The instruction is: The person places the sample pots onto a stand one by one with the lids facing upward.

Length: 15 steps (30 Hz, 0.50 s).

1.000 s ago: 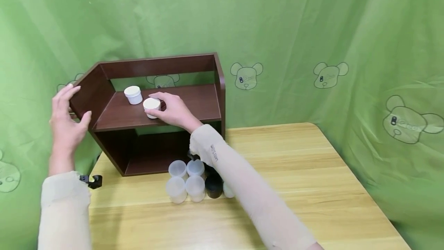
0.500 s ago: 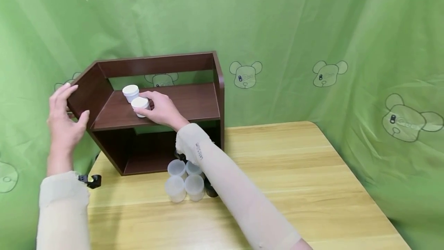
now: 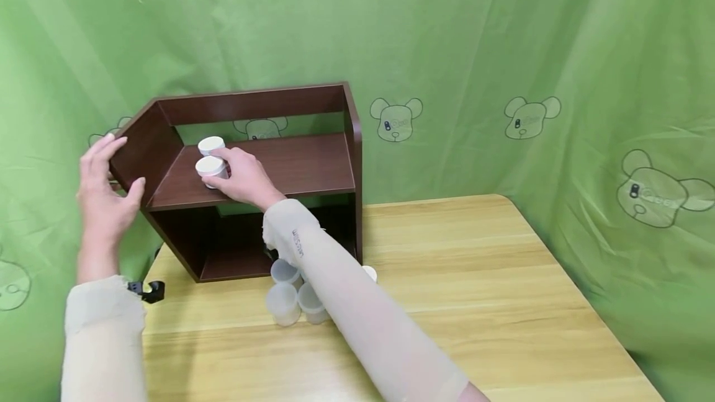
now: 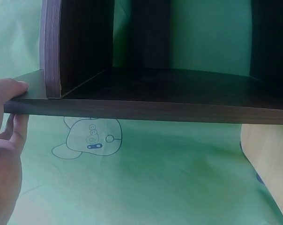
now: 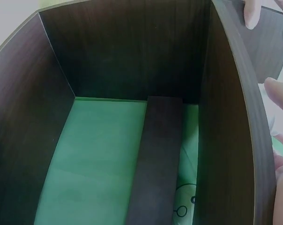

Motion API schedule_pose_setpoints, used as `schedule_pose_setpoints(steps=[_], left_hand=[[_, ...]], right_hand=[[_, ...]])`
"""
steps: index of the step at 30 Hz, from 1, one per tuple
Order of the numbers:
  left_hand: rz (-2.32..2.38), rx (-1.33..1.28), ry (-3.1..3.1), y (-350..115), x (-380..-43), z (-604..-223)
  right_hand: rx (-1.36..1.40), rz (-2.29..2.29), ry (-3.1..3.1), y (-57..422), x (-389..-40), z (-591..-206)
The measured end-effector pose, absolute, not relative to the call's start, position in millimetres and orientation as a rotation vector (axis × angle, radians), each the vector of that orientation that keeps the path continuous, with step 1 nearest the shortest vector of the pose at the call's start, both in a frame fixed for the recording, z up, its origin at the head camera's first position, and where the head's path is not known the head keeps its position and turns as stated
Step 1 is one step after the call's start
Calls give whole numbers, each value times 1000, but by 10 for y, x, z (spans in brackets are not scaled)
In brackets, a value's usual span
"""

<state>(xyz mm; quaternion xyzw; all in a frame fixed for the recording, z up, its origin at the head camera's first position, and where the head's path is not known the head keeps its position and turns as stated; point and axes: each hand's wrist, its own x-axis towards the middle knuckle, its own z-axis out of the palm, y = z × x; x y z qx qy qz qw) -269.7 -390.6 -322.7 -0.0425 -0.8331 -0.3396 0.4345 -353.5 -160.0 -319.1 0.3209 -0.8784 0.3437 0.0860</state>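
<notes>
My right hand [image 3: 246, 177] pinches a small white round jar [image 3: 210, 167] between thumb and fingers, close over the upper board near the front left of a dark brown shelf [image 3: 296, 166]. Right behind it stands a second white jar [image 3: 211, 144], partly overlapped by the held one. My left hand [image 3: 105, 200] grips the shelf's left side panel [image 3: 142, 157], thumb at the inner front edge and fingers round the outside. In the left wrist view, that panel's edge passes between the thumb and fingers of the left hand [image 4: 8, 140].
Several translucent cups [image 3: 282, 303] stand on the wooden table [image 3: 458, 265] before the shelf, partly behind my right sleeve [image 3: 346, 290]. A white lid-like top [image 3: 370, 273] peeks out beyond the sleeve. Green curtain [image 3: 447, 61] surrounds the table's back and sides.
My right hand has carried the white jar leftward along the upper board, to just in front of the other jar. My left hand keeps its hold on the panel.
</notes>
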Motion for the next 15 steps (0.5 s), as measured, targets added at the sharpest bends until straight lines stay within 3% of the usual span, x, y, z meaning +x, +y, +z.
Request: schedule_pose_setpoints(steps=[15], left_hand=[[-828,-90,-2095,-3927,-2690,-3228]], right_hand=[[827,1033,-2630,-1809,-3575,-3183]])
